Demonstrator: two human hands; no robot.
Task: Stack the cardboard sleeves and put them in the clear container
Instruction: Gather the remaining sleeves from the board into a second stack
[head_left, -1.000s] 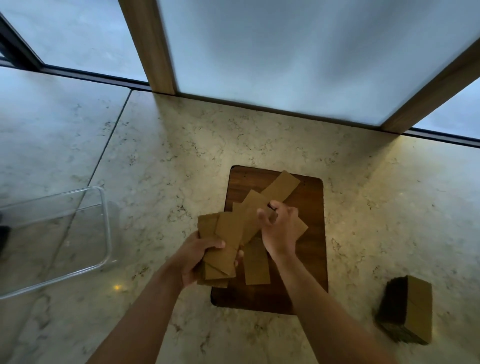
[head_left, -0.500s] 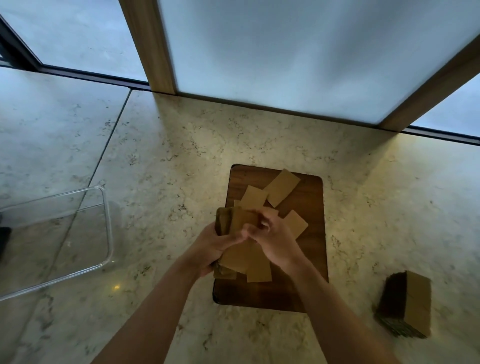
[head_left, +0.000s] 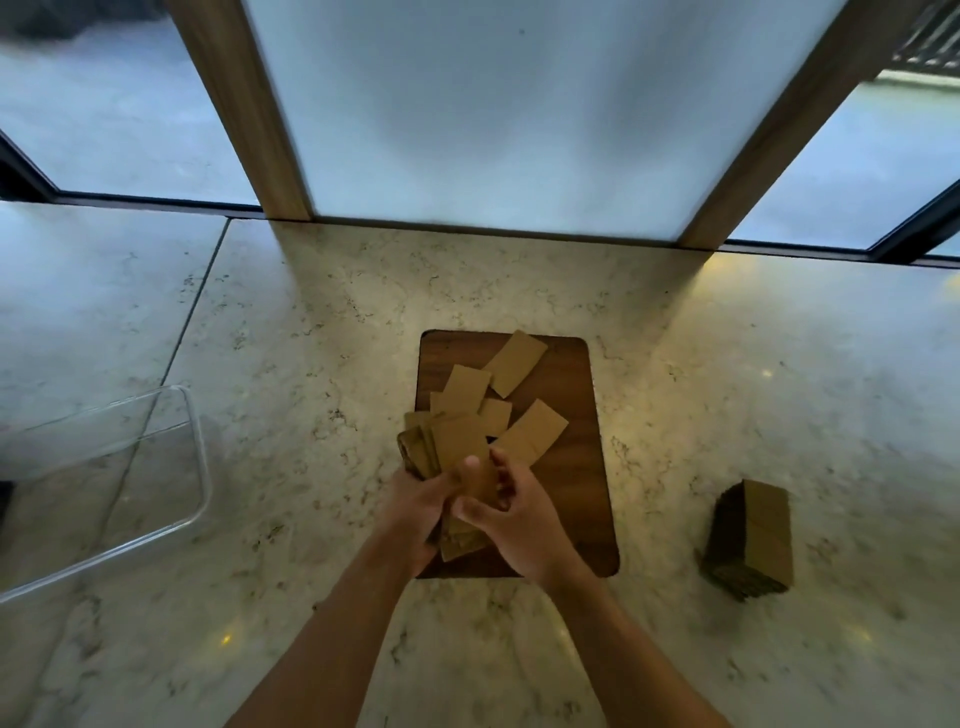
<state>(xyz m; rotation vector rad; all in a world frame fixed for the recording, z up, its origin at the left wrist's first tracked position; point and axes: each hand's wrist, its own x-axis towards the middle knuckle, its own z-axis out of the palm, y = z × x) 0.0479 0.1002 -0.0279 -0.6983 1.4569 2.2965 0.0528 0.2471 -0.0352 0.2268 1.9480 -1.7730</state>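
Both hands hold one bundle of brown cardboard sleeves (head_left: 451, 447) over the near left part of a dark wooden board (head_left: 571, 467). My left hand (head_left: 418, 506) grips the bundle from the left, and my right hand (head_left: 511, 512) closes on it from the right. Several loose sleeves (head_left: 519, 361) lie fanned on the board beyond the hands. A finished stack of sleeves (head_left: 753, 540) sits on the counter to the right. The clear container (head_left: 195, 467) stands at the left edge, with nothing visible inside.
The marble counter (head_left: 311, 322) stretches all around the board. Frosted window panes with wooden posts (head_left: 244, 104) rise along the far edge. A seam in the counter runs just behind the container.
My right hand brought a loose sleeve onto the bundle in my left hand, then both hands closed around it. The bundle now sits squarer. The view has tilted slightly.
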